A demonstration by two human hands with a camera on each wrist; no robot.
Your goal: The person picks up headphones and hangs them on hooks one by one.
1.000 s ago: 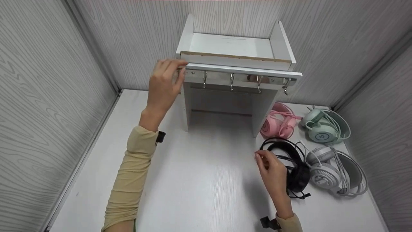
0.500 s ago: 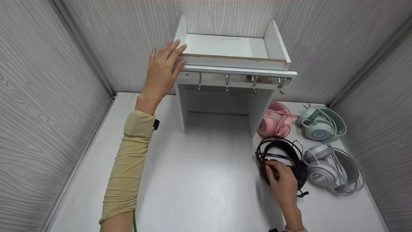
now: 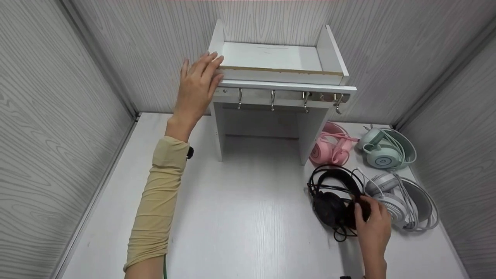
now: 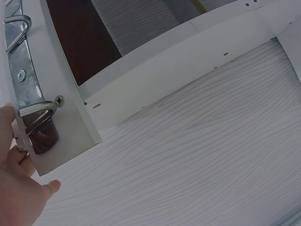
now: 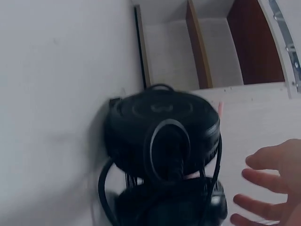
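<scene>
A white shelf unit [image 3: 267,77] with a metal hook rail [image 3: 288,97] along its front stands at the back. My left hand [image 3: 195,83] rests on its upper left corner, fingers extended; in the left wrist view the fingertips lie at the board's end beside a hook [image 4: 40,113]. Black headphones [image 3: 329,209] with a bundled cord lie on the table right of centre. My right hand [image 3: 374,223] is at their right ear cup, partly covering it. Seen from the right wrist, the fingers [image 5: 263,181] are spread and relaxed beside the headphones, gripping nothing.
Pink headphones [image 3: 327,151] lie against the unit's right side panel. Green headphones [image 3: 385,157] are at the back right, and white headphones [image 3: 391,207] lie close to my right hand. Wood-grain walls [image 3: 457,128] enclose the white table [image 3: 248,224].
My right hand has come down and moved right across the black headphones to their right ear cup. My left hand has shifted from the rail's end up onto the shelf corner, fingers spreading.
</scene>
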